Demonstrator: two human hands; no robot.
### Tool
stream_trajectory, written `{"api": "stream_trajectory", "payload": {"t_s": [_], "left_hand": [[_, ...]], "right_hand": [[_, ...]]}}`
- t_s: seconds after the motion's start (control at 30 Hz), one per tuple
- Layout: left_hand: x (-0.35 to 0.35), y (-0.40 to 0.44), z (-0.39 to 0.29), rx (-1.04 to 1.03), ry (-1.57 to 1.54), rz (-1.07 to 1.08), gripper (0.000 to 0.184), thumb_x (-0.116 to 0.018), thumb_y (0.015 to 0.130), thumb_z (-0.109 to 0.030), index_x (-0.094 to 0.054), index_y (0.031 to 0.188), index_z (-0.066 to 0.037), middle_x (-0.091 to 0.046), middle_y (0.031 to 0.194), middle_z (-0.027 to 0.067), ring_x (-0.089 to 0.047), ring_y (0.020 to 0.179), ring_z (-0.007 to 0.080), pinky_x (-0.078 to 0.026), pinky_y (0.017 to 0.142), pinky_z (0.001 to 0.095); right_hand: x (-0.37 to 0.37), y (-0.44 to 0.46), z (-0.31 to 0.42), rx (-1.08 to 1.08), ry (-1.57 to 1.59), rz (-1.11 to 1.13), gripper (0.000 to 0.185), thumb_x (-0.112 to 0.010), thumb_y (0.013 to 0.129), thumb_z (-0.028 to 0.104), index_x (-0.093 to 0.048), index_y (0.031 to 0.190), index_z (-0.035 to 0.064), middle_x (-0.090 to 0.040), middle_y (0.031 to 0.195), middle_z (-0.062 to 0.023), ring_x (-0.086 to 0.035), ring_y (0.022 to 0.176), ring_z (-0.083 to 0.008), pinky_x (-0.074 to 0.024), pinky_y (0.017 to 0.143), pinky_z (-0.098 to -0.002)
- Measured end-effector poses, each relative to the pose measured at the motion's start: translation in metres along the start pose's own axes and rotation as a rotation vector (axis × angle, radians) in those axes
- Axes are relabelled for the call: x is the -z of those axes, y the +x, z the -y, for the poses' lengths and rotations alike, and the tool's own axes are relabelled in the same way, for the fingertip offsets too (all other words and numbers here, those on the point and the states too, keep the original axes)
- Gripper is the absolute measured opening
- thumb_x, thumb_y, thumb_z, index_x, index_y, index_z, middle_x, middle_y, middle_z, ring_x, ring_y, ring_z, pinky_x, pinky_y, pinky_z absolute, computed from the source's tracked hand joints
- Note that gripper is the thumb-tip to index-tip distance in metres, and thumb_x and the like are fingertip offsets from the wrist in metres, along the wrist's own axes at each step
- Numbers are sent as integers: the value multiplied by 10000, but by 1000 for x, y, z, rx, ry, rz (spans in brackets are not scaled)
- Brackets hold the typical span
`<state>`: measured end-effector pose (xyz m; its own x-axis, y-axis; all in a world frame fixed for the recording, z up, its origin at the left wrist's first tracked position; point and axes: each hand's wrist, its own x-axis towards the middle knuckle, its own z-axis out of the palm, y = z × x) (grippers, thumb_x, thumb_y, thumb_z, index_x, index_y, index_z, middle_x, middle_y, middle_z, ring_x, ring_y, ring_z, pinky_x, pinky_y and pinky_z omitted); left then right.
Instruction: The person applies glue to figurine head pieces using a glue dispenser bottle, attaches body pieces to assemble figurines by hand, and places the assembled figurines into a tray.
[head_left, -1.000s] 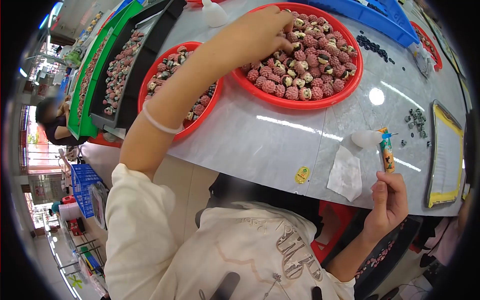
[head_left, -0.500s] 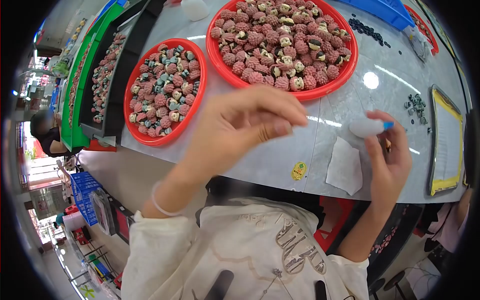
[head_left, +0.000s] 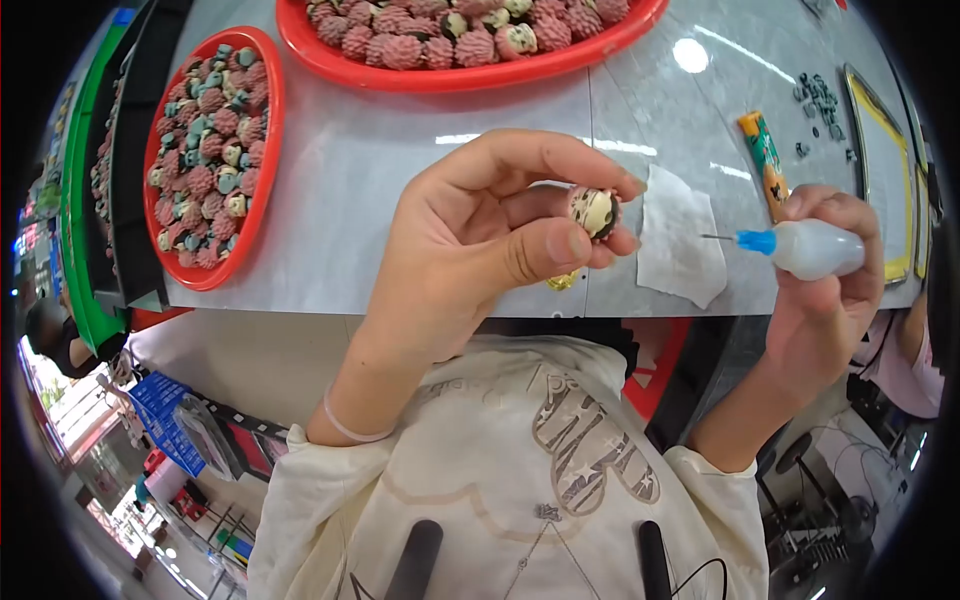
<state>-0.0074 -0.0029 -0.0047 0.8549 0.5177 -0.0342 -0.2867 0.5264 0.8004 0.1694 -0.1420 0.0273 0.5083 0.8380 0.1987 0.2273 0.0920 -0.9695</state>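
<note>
My left hand pinches a small doll head between thumb and fingers. It has a cream face, a dark edge and some pink at its side. Fingers wrap round a white squeeze bottle in my right hand. Its blue tip carries a thin metal needle that points left toward the doll head, with a gap between them. Under the needle, a piece of white paper lies on the grey table.
A large red tray of pink-haired pieces stands at the back, a smaller red tray at the left. An orange-and-green tube, small dark parts and a yellow-edged frame lie at the right. Another person is far left.
The bottle has turned so its needle points left, and my right hand is farther right. The doll head now shows in my left fingers. The view has shifted, with the trays higher and farther left.
</note>
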Motion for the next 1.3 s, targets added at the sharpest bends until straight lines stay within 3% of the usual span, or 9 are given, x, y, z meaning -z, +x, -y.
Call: {"api": "stream_trajectory", "payload": {"t_s": [0.03,0.13,0.37,0.67,0.97,1.13,1.2,1.3], "left_hand": [[-1,1,0,-3,-5,3,409,-586,729,-256,-449,1007,10,-491,978,164,-539,747,166,-446,648,220],[-2,2,-1,2,-30,13,380,-570,743,-242,-448,1003,6,-487,986,182,-538,763,170,-447,666,227],[2,2,5,-82,34,42,330,-531,774,-225,-444,1012,-14,-461,1033,204,-523,818,222,-446,719,264],[2,4,3,-40,11,22,336,-494,797,-236,-441,1030,0,-464,1009,192,-525,774,177,-447,665,207],[1,3,0,34,2,8,389,-511,785,-258,-432,1014,46,-474,972,178,-529,719,153,-441,570,156],[0,4,-1,52,26,-12,386,-523,778,-255,-436,1003,47,-488,949,183,-536,691,147,-440,555,156],[-1,4,-1,53,31,-12,384,-525,777,-253,-437,1000,47,-494,941,186,-540,688,146,-440,550,155],[-2,4,-2,62,66,-13,380,-525,778,-251,-440,997,47,-504,929,194,-553,686,148,-440,542,155]], "right_hand": [[0,0,0,-4,33,-3,483,-636,674,336,-443,967,4,-429,945,-131,-426,882,-155,-373,657,-185],[-2,2,1,15,30,-3,493,-606,694,370,-438,978,4,-425,945,-132,-421,895,-165,-371,704,-204],[-5,4,0,0,-1,37,480,-514,754,399,-432,996,-7,-415,959,-146,-425,893,-163,-371,682,-183],[-4,3,-4,42,75,70,429,-446,807,339,-427,1018,-34,-422,971,-162,-439,879,-167,-370,655,-171],[-18,4,-9,-4,40,-30,460,-456,799,348,-434,1005,-63,-445,970,-193,-447,954,-247,-412,771,-310],[-19,-3,3,190,-201,-69,486,-498,769,350,-448,981,-84,-460,929,-208,-513,836,-282,-435,738,-349],[-16,-4,12,138,-291,0,457,-509,758,321,-468,959,-88,-474,897,-210,-525,795,-288,-454,694,-346],[-8,-4,8,288,-366,-7,399,-505,747,265,-488,935,-87,-504,844,-221,-530,763,-278,-469,641,-328]]}}
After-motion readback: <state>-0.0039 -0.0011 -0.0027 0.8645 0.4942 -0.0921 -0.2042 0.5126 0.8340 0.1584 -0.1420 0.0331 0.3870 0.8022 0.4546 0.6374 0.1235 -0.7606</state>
